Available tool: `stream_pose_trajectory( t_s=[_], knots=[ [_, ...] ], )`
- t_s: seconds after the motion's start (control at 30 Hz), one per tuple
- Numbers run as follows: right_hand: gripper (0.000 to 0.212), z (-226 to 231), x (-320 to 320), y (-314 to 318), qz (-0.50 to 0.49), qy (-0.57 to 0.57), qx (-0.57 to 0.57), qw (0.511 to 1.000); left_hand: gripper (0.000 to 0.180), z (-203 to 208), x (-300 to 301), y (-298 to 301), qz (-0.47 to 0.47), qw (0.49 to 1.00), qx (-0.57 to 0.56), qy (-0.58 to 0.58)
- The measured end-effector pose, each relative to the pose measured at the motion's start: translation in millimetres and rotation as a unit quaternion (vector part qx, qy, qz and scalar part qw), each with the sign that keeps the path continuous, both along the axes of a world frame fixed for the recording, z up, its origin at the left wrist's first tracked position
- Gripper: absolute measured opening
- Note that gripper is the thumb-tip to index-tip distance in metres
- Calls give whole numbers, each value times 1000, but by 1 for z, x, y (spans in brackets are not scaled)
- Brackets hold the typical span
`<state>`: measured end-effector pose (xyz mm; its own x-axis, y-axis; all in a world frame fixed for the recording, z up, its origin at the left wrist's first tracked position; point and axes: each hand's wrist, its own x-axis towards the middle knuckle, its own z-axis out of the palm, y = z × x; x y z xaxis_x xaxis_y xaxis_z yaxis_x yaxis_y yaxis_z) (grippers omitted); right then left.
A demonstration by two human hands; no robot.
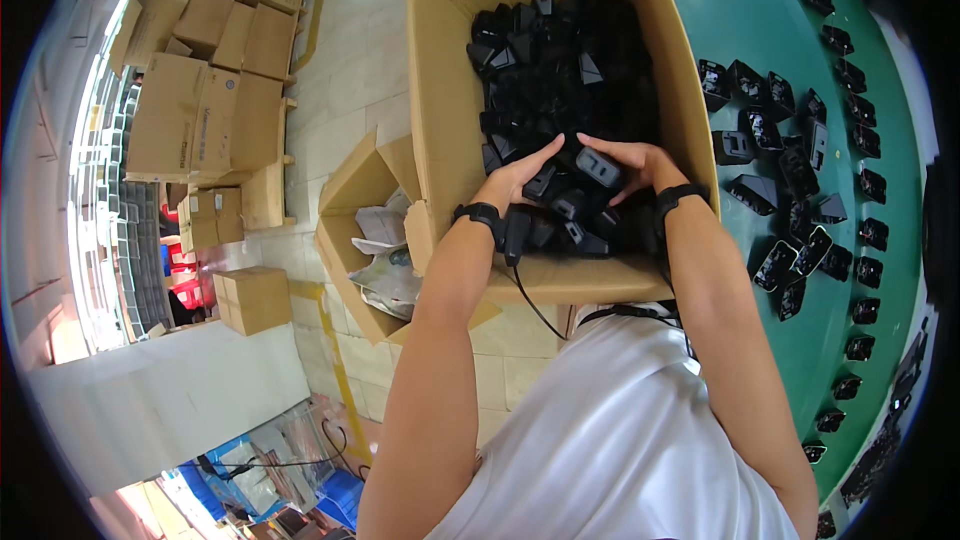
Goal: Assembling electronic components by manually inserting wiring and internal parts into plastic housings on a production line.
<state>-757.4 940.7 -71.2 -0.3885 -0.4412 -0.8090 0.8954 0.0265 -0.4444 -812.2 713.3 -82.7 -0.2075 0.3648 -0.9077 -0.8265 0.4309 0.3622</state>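
Note:
A tall cardboard box (440, 90) stands in front of me, holding a heap of black plastic housings (560, 80). Both my hands reach down into its near half. My right hand (645, 165) curls around a dark grey block-shaped housing (600, 168) with two openings in its face, thumb above and fingertips below. Facing it, my left hand (513, 180) is cupped against a black housing (540, 182), its thumb stretched along the top; its other fingers are mostly hidden among the pieces. Black bands circle both wrists, and a cable (535, 308) hangs from the left one.
At the right, a green table (700, 0) carries a loose group of black housings (770, 140) and a long row of them. A smaller open carton (345, 260) with plastic wrapping sits left of the box. Stacked cartons (170, 120) stand on a pallet farther left.

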Motion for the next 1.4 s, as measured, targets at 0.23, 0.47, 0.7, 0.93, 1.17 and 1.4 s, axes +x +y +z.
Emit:
stream_pose_trajectory(
  t_s=[0.23,0.47,0.7,0.93,1.17,1.4],
  knots=[
    [83,31,-15,-27,-3,29,-60,998,51,-1,-18,-13,57,997,7,59],
    [80,106,-20,-15,-147,237,77,957,51,78,-32,23,143,968,169,116],
    [102,198,-12,58,-209,413,106,880,53,203,-36,116,62,920,281,267],
    [85,231,15,147,-263,421,220,840,41,209,-78,221,-69,890,292,344],
    [73,193,37,177,-213,365,327,845,77,170,-59,265,-258,722,36,641],
    [48,216,56,190,-70,398,599,691,54,176,-54,235,-201,715,229,629]
  ],
)
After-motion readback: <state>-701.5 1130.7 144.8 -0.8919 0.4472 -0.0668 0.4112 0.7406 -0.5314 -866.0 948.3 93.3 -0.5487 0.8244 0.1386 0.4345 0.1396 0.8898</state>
